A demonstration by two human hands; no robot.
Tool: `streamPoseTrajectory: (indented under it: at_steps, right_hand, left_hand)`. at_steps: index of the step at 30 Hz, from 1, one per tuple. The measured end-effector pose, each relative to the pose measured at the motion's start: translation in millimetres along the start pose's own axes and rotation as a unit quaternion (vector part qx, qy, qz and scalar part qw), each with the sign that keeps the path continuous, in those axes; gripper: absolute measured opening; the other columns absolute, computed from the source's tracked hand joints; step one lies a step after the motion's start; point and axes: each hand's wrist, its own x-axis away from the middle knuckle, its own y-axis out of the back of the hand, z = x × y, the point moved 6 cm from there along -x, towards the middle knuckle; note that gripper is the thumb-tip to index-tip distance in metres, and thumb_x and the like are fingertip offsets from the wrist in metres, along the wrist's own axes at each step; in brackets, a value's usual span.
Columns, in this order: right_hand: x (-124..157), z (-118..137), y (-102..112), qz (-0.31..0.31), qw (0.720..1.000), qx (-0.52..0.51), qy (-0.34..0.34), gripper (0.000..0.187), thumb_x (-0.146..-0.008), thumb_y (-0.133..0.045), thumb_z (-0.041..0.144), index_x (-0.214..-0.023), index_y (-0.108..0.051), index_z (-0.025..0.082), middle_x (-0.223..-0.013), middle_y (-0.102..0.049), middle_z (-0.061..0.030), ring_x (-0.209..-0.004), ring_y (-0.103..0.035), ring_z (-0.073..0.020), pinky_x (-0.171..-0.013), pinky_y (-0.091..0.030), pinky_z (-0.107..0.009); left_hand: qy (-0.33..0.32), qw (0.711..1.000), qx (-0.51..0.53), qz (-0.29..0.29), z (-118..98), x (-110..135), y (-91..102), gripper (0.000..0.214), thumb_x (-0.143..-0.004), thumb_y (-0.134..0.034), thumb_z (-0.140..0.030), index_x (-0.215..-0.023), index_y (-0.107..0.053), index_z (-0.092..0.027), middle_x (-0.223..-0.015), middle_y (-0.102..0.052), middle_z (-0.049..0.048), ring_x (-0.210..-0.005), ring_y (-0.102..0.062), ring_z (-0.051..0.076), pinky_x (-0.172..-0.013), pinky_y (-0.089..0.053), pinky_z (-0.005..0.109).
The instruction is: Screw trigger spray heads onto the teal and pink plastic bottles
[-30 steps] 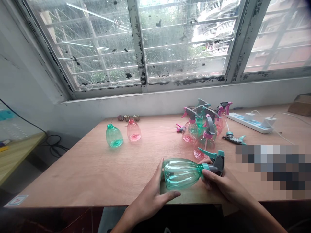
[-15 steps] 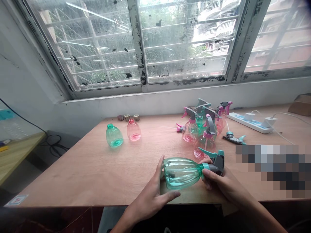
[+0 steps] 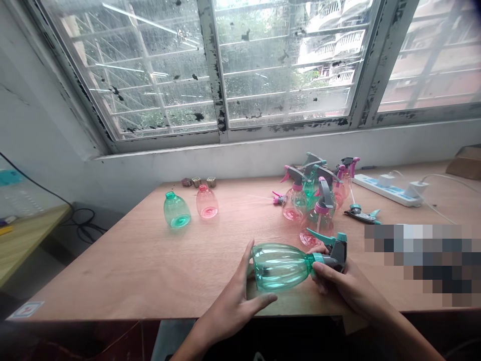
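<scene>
A green spray bottle [image 3: 281, 268] lies on its side in the air above the table's front edge, its base to the left. My right hand [image 3: 338, 281] is closed round its neck, at the teal collar [image 3: 317, 258] below the grey trigger head [image 3: 339, 250]. At the base, my left hand [image 3: 240, 293] is open, with thumb and fingers spread apart; some of its fingers are hidden behind the bottle. Whether it bears any weight I cannot tell. Just beyond stands a pink spray bottle [image 3: 315, 228] with a grey head.
Several pink and green spray bottles [image 3: 295, 200] cluster at the back right. A headless green bottle [image 3: 176, 210] and pink bottle [image 3: 207, 203] stand at left. A loose spray head [image 3: 361, 215] lies near a white power strip [image 3: 387, 190]. Small blocks [image 3: 196, 182] sit by the wall.
Reflections on the green bottle have shifted, and its base has risen very slightly. My left thumb has moved a little to the left. My right hand looks the same.
</scene>
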Motion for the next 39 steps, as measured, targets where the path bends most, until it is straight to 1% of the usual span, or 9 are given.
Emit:
streamPoseTrajectory:
  at_steps: [3, 7, 11, 14, 18, 24, 29, 34, 39]
  right_hand:
    - [0.0, 0.6, 0.0, 0.001, 1.0, -0.006, 0.005, 0.035, -0.092, -0.071, 0.052, -0.092, -0.056, 0.02, -0.061, -0.059, 0.0036, -0.056, -0.051, -0.0152, -0.059, -0.038, -0.03]
    - [0.7, 2.0, 0.2, 0.004, 1.0, 0.005, 0.004, 0.035, -0.093, -0.07, 0.052, -0.087, -0.055, 0.021, -0.061, -0.059, 0.0035, -0.056, -0.051, -0.015, -0.059, -0.039, -0.03]
    - [0.4, 3.3, -0.2, 0.012, 1.0, 0.013, 0.004, 0.038, -0.093, -0.07, 0.053, -0.081, -0.056, 0.02, -0.061, -0.058, 0.0028, -0.056, -0.052, -0.0151, -0.06, -0.04, -0.03]
    - [-0.3, 3.7, -0.3, 0.009, 1.0, 0.008, 0.004, 0.037, -0.092, -0.071, 0.053, -0.085, -0.056, 0.02, -0.061, -0.058, 0.0029, -0.056, -0.052, -0.0153, -0.06, -0.041, -0.03]
    - [-0.6, 1.9, 0.1, 0.0, 1.0, -0.006, -0.001, 0.037, -0.091, -0.072, 0.054, -0.093, -0.056, 0.02, -0.06, -0.058, 0.0038, -0.056, -0.052, -0.016, -0.06, -0.04, -0.031]
    - [-0.5, 0.0, 1.5, -0.005, 1.0, -0.001, -0.004, 0.038, -0.09, -0.072, 0.055, -0.096, -0.056, 0.021, -0.059, -0.059, 0.0036, -0.056, -0.053, -0.0167, -0.061, -0.04, -0.031]
    - [-0.5, 1.2, 1.8, -0.012, 1.0, -0.006, -0.007, 0.04, -0.088, -0.073, 0.057, -0.092, -0.056, 0.021, -0.06, -0.06, 0.003, -0.055, -0.054, -0.0167, -0.059, -0.04, -0.031]
    - [0.5, 4.8, -0.7, -0.022, 1.0, -0.012, -0.006, 0.042, -0.086, -0.076, 0.058, -0.087, -0.057, 0.02, -0.062, -0.06, 0.0028, -0.053, -0.052, -0.015, -0.056, -0.038, -0.03]
    - [0.3, 1.5, -0.3, -0.027, 0.999, -0.032, -0.007, 0.042, -0.086, -0.077, 0.056, -0.098, -0.057, 0.021, -0.057, -0.059, 0.0044, -0.053, -0.052, -0.0156, -0.057, -0.039, -0.03]
  left_hand:
    - [0.004, 1.0, 0.004, -0.002, -1.3, 0.2, -0.6, 0.111, -0.091, -0.073, -0.025, -0.164, 0.009, -0.03, -0.172, -0.025, 0.0092, -0.159, -0.02, 0.029, -0.131, -0.019, 0.048]
    - [0.014, 1.0, 0.001, -0.008, 0.3, 0.9, -0.1, 0.114, -0.086, -0.079, -0.032, -0.165, 0.002, -0.028, -0.175, -0.014, 0.0088, -0.161, -0.013, 0.03, -0.132, -0.014, 0.048]
    - [0.024, 0.999, -0.013, -0.018, 5.7, 0.7, 2.5, 0.109, -0.086, -0.08, -0.038, -0.166, -0.006, -0.026, -0.174, -0.014, 0.0099, -0.161, -0.009, 0.032, -0.132, -0.007, 0.052]
    - [0.023, 0.999, -0.032, -0.016, 7.8, -0.2, 3.3, 0.105, -0.087, -0.079, -0.039, -0.166, -0.01, -0.023, -0.175, -0.011, 0.0109, -0.161, -0.008, 0.031, -0.132, -0.005, 0.051]
    - [0.019, 0.999, -0.043, -0.012, 6.5, -0.7, 2.7, 0.105, -0.087, -0.079, -0.036, -0.166, -0.01, -0.023, -0.175, -0.009, 0.0104, -0.162, -0.007, 0.03, -0.132, -0.005, 0.05]
    - [0.005, 0.999, -0.034, -0.019, 0.8, -0.1, 1.7, 0.106, -0.085, -0.08, -0.032, -0.166, -0.011, -0.026, -0.174, -0.015, 0.0098, -0.161, -0.01, 0.033, -0.131, -0.006, 0.054]
    - [0.008, 0.999, -0.034, -0.021, 0.2, 0.1, 1.4, 0.114, -0.079, -0.086, -0.034, -0.166, -0.012, -0.024, -0.174, -0.016, 0.0114, -0.16, -0.011, 0.035, -0.131, -0.009, 0.054]
    - [0.022, 0.999, -0.031, -0.024, 3.0, 0.4, 2.4, 0.104, -0.086, -0.079, -0.037, -0.166, -0.013, -0.024, -0.174, -0.014, 0.0108, -0.161, -0.012, 0.033, -0.131, -0.008, 0.055]
    - [0.024, 0.999, -0.041, -0.027, 3.5, 0.8, 2.9, 0.104, -0.086, -0.079, -0.038, -0.165, -0.013, -0.025, -0.174, -0.014, 0.0105, -0.161, -0.012, 0.033, -0.131, -0.008, 0.054]
